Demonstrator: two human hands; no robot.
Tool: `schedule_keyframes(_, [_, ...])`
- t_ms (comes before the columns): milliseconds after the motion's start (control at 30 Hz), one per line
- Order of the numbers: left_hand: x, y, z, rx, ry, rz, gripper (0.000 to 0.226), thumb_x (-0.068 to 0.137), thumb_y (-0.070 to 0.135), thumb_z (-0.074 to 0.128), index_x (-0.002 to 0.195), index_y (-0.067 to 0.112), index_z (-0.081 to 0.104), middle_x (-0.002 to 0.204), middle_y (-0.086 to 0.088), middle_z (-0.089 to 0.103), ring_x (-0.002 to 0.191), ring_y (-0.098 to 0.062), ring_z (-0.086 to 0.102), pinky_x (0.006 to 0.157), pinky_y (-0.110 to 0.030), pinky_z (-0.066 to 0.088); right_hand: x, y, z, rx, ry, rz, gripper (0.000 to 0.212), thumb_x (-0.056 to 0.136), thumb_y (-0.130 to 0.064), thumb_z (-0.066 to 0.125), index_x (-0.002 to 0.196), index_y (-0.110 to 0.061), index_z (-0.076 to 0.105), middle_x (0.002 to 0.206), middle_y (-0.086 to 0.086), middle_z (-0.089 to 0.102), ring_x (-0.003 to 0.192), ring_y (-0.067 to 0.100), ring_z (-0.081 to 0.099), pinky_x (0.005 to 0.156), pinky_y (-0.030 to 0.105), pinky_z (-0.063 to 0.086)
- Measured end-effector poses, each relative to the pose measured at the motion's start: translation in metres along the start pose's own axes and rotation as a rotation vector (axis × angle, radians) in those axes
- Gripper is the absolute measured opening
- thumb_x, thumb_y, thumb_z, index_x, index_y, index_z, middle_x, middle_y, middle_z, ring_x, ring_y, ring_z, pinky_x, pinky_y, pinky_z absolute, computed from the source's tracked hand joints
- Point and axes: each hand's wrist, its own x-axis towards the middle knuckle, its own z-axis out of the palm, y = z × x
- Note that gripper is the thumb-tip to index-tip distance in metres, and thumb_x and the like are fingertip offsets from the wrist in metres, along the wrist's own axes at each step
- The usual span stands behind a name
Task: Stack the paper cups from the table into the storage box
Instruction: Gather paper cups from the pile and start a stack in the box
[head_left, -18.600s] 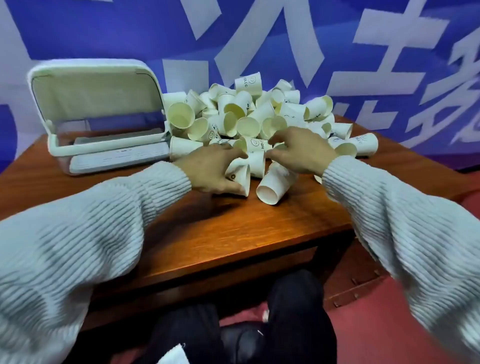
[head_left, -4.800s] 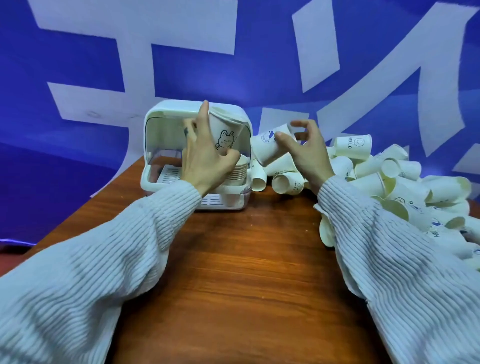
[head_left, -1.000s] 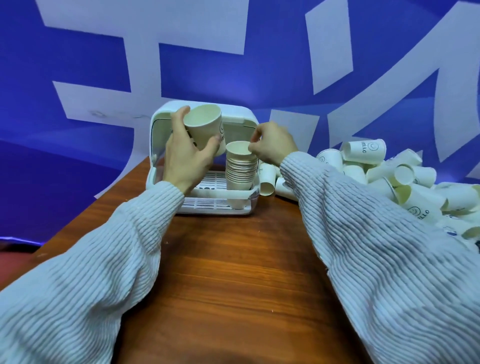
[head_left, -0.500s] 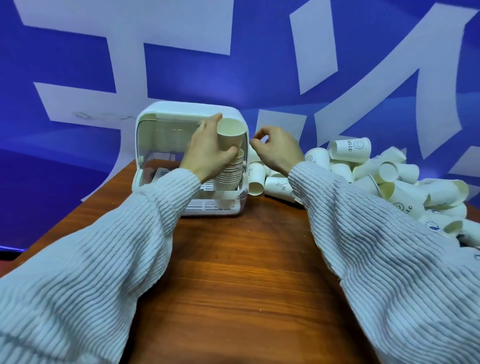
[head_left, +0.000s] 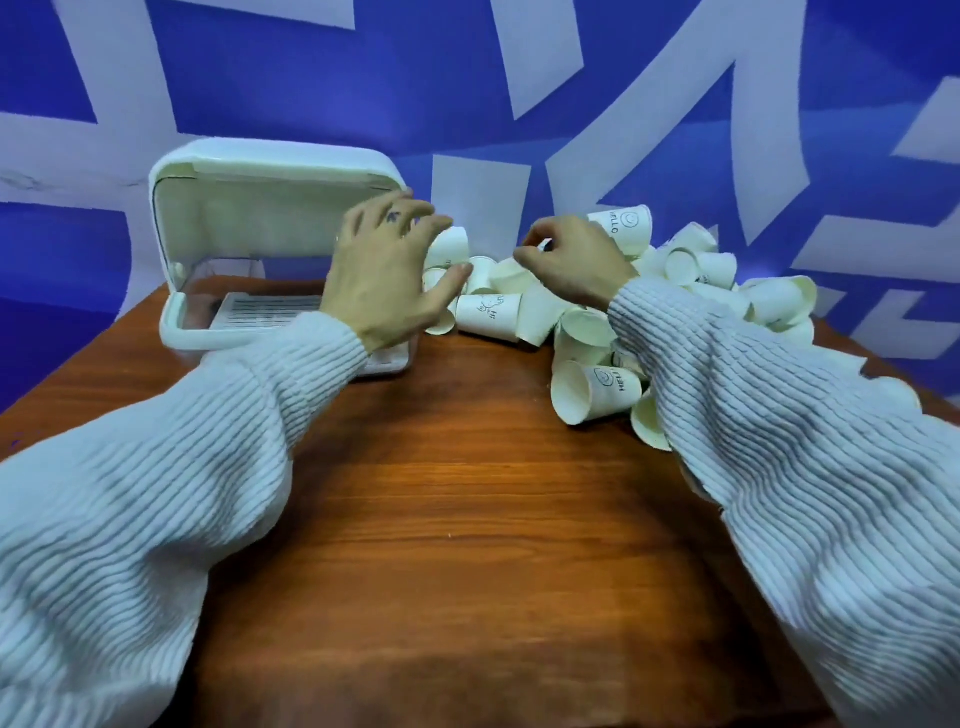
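The white storage box (head_left: 193, 332) stands open at the table's back left, its lid (head_left: 270, 171) tipped up. My left hand (head_left: 387, 275) hovers at the box's right end with fingers spread and holds nothing; its fingertips reach a white paper cup (head_left: 449, 248) at the edge of the pile. The stack inside the box is hidden behind that hand. My right hand (head_left: 571, 265) hangs over the cup pile (head_left: 701, 270) with fingers curled, thumb and forefinger close together; I cannot see whether they pinch a cup.
Several loose cups lie on their sides across the back right of the wooden table (head_left: 467, 519), one with a drawing (head_left: 488, 312) and one nearest me (head_left: 592, 392). A blue and white banner (head_left: 467, 104) rises behind.
My left hand has let go of the cup it set on the stack and moved right, out of the box, to the pile. My right hand has shifted onto the pile.
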Motion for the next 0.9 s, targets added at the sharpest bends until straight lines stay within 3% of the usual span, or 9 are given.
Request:
schedule_keyframes(67, [-0.001, 0.034, 0.008, -0.096, -0.015, 0.108, 0.054, 0.091, 0.054, 0.050, 0.127, 0.018, 0.066, 0.128, -0.005, 0.064, 0.129, -0.031, 0.051, 0.107, -0.049, 0.037, -0.014, 0.015, -0.010, -0.059, -0.028, 0.013, 0.015, 0.090, -0.039, 0.057, 0.092, -0.030, 0.069, 0.089, -0.005, 0.067, 0.094, 0.022, 0.066, 0.081, 0.035, 0.052])
schedule_keyframes(200, [-0.003, 0.094, 0.021, -0.238, -0.280, 0.193, 0.061, 0.086, 0.054, 0.046, 0.132, 0.018, 0.062, 0.133, -0.008, 0.061, 0.124, -0.033, 0.054, 0.101, -0.051, 0.046, -0.048, 0.045, -0.033, -0.125, -0.123, 0.053, 0.017, 0.092, -0.034, 0.058, 0.095, -0.027, 0.073, 0.077, -0.015, 0.063, 0.089, 0.019, 0.066, 0.080, 0.032, 0.050])
schedule_keyframes(367, [-0.014, 0.137, 0.040, -0.242, -0.496, 0.224, 0.096, 0.072, 0.083, 0.037, 0.144, 0.021, 0.050, 0.143, -0.010, 0.051, 0.127, -0.033, 0.052, 0.104, -0.054, 0.044, -0.100, 0.072, -0.063, -0.293, -0.291, 0.017, 0.018, 0.093, -0.040, 0.063, 0.101, -0.026, 0.071, 0.091, -0.007, 0.065, 0.091, 0.017, 0.061, 0.076, 0.030, 0.041])
schedule_keyframes(500, [-0.020, 0.153, 0.058, -0.153, -0.493, 0.221, 0.091, 0.080, 0.068, 0.067, 0.151, 0.017, 0.040, 0.145, -0.016, 0.049, 0.128, -0.039, 0.050, 0.102, -0.053, 0.043, -0.136, 0.089, -0.066, -0.465, -0.433, -0.005, 0.032, 0.087, -0.056, 0.067, 0.109, -0.033, 0.066, 0.096, -0.008, 0.064, 0.092, 0.019, 0.059, 0.073, 0.034, 0.042])
schedule_keyframes(633, [-0.023, 0.160, 0.067, -0.100, -0.482, 0.254, 0.076, 0.079, 0.052, 0.076, 0.140, 0.014, 0.050, 0.137, -0.017, 0.048, 0.118, -0.039, 0.053, 0.093, -0.049, 0.046, -0.147, 0.107, -0.048, -0.600, -0.316, -0.052, 0.031, 0.093, -0.044, 0.063, 0.121, -0.031, 0.060, 0.104, 0.001, 0.067, 0.100, 0.028, 0.061, 0.070, 0.037, 0.041])
schedule_keyframes(733, [-0.027, 0.160, 0.069, -0.082, -0.499, 0.302, 0.069, 0.078, 0.041, 0.079, 0.135, 0.015, 0.051, 0.135, -0.015, 0.048, 0.118, -0.037, 0.051, 0.093, -0.048, 0.048, -0.146, 0.113, -0.041, -0.650, -0.234, -0.082, 0.019, 0.095, -0.030, 0.059, 0.114, -0.025, 0.061, 0.101, 0.005, 0.068, 0.093, 0.031, 0.063, 0.067, 0.037, 0.041])
schedule_keyframes(833, [-0.030, 0.157, 0.067, -0.131, -0.505, 0.283, 0.063, 0.082, 0.032, 0.076, 0.135, 0.015, 0.049, 0.135, -0.015, 0.046, 0.115, -0.037, 0.053, 0.090, -0.048, 0.050, -0.145, 0.114, -0.041, -0.680, -0.190, -0.125, 0.013, 0.093, -0.030, 0.060, 0.103, -0.024, 0.063, 0.102, 0.001, 0.066, 0.093, 0.030, 0.063, 0.065, 0.036, 0.040])
schedule_keyframes(900, [-0.031, 0.155, 0.061, -0.157, -0.502, 0.265, 0.061, 0.082, 0.036, 0.069, 0.135, 0.014, 0.049, 0.133, -0.016, 0.047, 0.111, -0.038, 0.056, 0.086, -0.049, 0.052, -0.145, 0.112, -0.044, -0.649, -0.172, -0.131, 0.011, 0.090, -0.033, 0.062, 0.097, -0.024, 0.063, 0.101, -0.002, 0.063, 0.093, 0.029, 0.063, 0.064, 0.036, 0.039])
